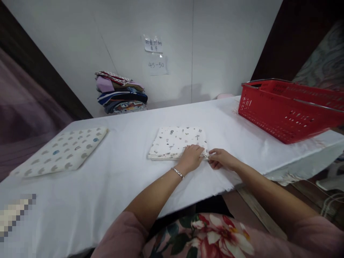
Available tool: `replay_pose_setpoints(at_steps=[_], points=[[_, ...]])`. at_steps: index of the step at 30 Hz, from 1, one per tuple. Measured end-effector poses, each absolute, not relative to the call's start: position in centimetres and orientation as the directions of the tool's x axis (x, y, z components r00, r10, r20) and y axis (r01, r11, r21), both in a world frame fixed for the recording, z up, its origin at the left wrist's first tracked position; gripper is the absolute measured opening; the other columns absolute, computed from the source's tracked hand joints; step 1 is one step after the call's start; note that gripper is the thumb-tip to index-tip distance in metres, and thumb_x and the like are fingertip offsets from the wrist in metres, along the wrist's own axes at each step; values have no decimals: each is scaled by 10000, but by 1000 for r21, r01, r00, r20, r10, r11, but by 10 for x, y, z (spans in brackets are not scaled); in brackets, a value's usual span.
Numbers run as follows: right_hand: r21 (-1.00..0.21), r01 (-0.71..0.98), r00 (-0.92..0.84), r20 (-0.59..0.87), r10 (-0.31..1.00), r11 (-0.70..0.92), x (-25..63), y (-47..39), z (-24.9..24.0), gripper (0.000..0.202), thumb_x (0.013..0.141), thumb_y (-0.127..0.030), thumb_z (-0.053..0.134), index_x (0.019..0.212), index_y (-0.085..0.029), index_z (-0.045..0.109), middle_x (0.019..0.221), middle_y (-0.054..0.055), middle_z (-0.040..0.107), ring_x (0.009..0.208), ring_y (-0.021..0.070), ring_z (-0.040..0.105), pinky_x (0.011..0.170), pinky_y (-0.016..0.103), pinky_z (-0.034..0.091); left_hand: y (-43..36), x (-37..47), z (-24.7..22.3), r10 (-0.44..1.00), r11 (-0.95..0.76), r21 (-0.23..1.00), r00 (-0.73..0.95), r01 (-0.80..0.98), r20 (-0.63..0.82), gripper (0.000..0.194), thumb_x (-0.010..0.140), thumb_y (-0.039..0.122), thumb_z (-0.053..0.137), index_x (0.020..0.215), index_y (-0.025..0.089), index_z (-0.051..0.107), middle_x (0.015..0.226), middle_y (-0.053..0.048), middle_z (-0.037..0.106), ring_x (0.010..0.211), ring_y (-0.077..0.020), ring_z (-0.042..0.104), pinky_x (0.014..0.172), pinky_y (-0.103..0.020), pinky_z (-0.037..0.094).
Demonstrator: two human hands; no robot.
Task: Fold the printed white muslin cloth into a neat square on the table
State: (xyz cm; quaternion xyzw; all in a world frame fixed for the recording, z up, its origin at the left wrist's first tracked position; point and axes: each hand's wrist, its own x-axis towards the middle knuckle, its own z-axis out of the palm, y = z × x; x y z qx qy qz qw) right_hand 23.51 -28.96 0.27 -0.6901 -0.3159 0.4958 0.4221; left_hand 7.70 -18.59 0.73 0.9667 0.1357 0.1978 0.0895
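Observation:
A folded white cloth with small printed animals and plants lies in the middle of the table, its layers stacked along the front edge. My left hand, with a silver bracelet at the wrist, rests over the cloth's front right part, fingers bent over it and thumb hidden. At the front right corner, my right hand has its fingertips closed at the edge of the layers. To the left lies a flat cream folded fabric with grey shapes and a few blue ones.
A red plastic basket with metal handles stands at the table's right end. Several folded fabrics form a pile at the back by the wall. Two paper notes hang above. The white-covered table ends just before my body.

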Motion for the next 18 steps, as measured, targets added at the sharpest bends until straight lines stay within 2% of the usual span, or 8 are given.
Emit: replay_pose_setpoints(at_steps=[4, 7, 11, 14, 18], points=[[-897, -44, 296, -432, 852, -440, 232, -290, 1, 236, 764, -203, 602, 968, -144, 500, 645, 21, 622, 482, 125, 591, 429, 222, 483, -183, 82, 6, 325, -937, 238, 890, 256, 319, 194, 839, 202, 496, 1018, 208, 571, 980, -43, 593, 959, -195, 512, 822, -338, 396], [-884, -73, 276, -463, 843, -461, 230, -290, 1, 105, 783, -215, 577, 833, -139, 523, 637, 24, 617, 483, 116, 592, 423, 211, 480, -182, 84, 4, 347, -931, 238, 872, 276, 346, 147, 861, 212, 462, 947, 199, 581, 930, -38, 593, 910, -184, 519, 789, -325, 401], [-857, -116, 181, -515, 838, -502, 227, -287, 1, 132, 795, -232, 559, 710, -143, 512, 601, 28, 615, 461, 107, 582, 395, 191, 453, -184, 84, -1, 362, -928, 240, 839, 285, 407, 119, 868, 225, 457, 905, 195, 567, 892, -29, 587, 862, -173, 514, 769, -315, 401], [-856, -145, 156, -515, 843, -496, 224, -287, 3, 137, 789, -235, 555, 696, -144, 511, 604, 26, 620, 458, 101, 579, 394, 187, 444, -186, 82, -5, 376, -923, 254, 824, 290, 424, 117, 863, 222, 463, 919, 199, 563, 898, -28, 583, 864, -171, 513, 773, -313, 400], [-871, -128, 162, -490, 857, -474, 220, -291, 6, 133, 782, -274, 567, 753, -153, 519, 709, 37, 651, 509, 104, 597, 395, 183, 438, -187, 81, -6, 386, -917, 281, 807, 283, 447, 118, 855, 212, 463, 922, 200, 559, 907, -28, 579, 886, -170, 512, 791, -314, 402]])
